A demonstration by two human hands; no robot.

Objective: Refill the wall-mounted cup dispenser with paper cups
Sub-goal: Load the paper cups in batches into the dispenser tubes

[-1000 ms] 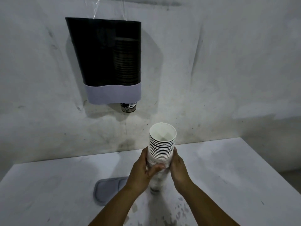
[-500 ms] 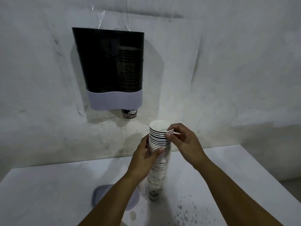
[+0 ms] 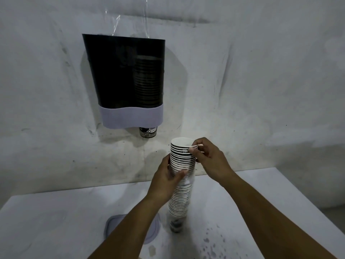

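While the left hand [image 3: 166, 179] grips the stack of paper cups [image 3: 181, 176] mid-height, the right hand [image 3: 209, 157] pinches its top rims; the stack stands upright, mouths up, below the cup dispenser [image 3: 128, 81].

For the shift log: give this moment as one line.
stage: separating cups | left hand: holds cup stack mid-height | right hand: pinches top rims | dispenser: part filled | stack base: on table
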